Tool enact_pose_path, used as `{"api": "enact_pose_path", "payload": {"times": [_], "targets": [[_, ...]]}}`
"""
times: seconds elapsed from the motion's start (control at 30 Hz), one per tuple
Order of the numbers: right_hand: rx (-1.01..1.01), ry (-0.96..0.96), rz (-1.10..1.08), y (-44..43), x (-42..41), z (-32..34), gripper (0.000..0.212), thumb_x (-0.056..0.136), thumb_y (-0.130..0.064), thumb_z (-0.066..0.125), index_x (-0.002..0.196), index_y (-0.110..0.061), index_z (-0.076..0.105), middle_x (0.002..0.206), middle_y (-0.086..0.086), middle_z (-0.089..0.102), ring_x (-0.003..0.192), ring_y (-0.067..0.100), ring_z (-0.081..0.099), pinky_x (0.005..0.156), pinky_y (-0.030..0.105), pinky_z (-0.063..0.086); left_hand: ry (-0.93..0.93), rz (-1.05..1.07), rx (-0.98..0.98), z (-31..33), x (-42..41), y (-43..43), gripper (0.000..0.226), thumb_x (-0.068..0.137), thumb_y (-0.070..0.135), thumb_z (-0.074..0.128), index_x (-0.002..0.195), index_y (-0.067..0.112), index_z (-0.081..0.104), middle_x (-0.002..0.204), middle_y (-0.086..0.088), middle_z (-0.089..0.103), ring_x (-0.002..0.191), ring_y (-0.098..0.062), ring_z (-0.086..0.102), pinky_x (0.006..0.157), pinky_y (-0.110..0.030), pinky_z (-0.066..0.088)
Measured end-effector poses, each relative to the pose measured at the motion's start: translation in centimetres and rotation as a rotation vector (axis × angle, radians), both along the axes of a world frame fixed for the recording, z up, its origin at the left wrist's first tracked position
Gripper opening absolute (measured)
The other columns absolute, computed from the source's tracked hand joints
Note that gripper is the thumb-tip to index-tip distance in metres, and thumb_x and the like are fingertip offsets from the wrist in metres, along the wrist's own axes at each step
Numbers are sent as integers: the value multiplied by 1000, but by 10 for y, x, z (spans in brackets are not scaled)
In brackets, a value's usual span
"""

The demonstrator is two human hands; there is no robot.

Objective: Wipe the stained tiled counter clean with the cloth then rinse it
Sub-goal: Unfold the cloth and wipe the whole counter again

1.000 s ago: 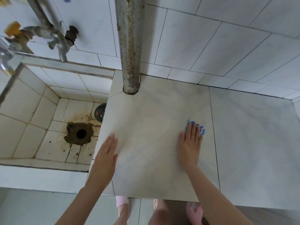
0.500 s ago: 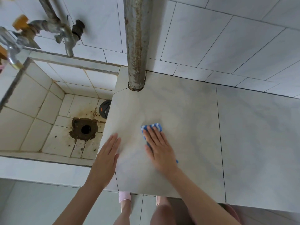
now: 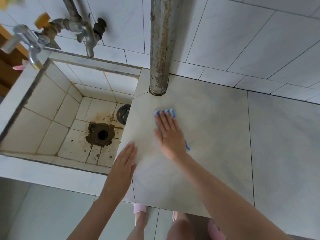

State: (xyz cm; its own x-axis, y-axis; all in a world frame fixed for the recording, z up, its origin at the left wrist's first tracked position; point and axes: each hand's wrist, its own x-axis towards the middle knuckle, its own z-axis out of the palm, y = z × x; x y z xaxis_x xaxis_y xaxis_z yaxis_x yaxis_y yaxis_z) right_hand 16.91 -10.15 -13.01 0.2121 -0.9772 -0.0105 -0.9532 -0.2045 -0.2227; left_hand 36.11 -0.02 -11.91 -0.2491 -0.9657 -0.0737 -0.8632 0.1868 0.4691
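A pale grey tiled counter (image 3: 216, 135) fills the middle and right of the head view. My right hand (image 3: 168, 134) lies flat with straight fingers on a blue and white cloth (image 3: 167, 112), pressing it onto the counter a little in front of the rusty pipe. Only the cloth's far edge and a blue strip by my wrist show. My left hand (image 3: 123, 163) rests flat with straight fingers on the counter's left edge, beside the sink.
A rusty vertical pipe (image 3: 161, 49) meets the counter at the back. To the left lies a tiled sink (image 3: 43, 104) with a rust-stained drain hole (image 3: 102, 134) and a black plug (image 3: 123, 114). Two taps (image 3: 83, 32) hang above it. My feet in pink slippers (image 3: 139, 209) stand below.
My right hand has slid the cloth left across the counter and then away from me toward the pipe. My left hand has stayed on the counter's left edge.
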Motion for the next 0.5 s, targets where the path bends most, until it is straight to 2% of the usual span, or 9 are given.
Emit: {"api": "enact_pose_path", "payload": {"times": [0.13,0.2,0.3,0.43,0.5], "targets": [[4,-3,200,50,-2,-2,52,103,-38,14,149,-17,24,155,0,24,144,18,18,115,36,19,16,72,-3,2,0,10,60,99,42,12,139,4,36,148,-8,32,135,-20,29,113,-17,10],[-14,32,237,61,-22,-4,50,102,-38,19,148,-19,25,155,-2,24,144,17,19,115,36,21,-1,66,-20,-1,2,12,59,99,42,12,139,6,36,149,-7,31,136,-19,29,112,-22,19],[4,53,75,65,-63,-4,51,101,-37,21,147,-17,28,154,-1,25,144,18,19,114,39,24,-16,68,-28,-4,4,10,55,95,37,23,141,8,35,150,-5,29,136,-20,29,106,-36,33],[75,52,-255,79,-114,-3,57,99,-44,6,150,-20,17,158,-2,13,146,17,6,118,37,9,-25,58,-20,-3,3,12,58,93,38,26,142,9,33,151,-4,27,138,-18,25,108,-36,29],[85,57,-351,89,-108,-4,59,99,-44,3,150,-18,15,158,2,12,146,19,5,118,39,7,-29,56,-18,-2,3,12,58,92,38,27,143,9,32,151,-5,27,138,-19,25,107,-38,29]]}}
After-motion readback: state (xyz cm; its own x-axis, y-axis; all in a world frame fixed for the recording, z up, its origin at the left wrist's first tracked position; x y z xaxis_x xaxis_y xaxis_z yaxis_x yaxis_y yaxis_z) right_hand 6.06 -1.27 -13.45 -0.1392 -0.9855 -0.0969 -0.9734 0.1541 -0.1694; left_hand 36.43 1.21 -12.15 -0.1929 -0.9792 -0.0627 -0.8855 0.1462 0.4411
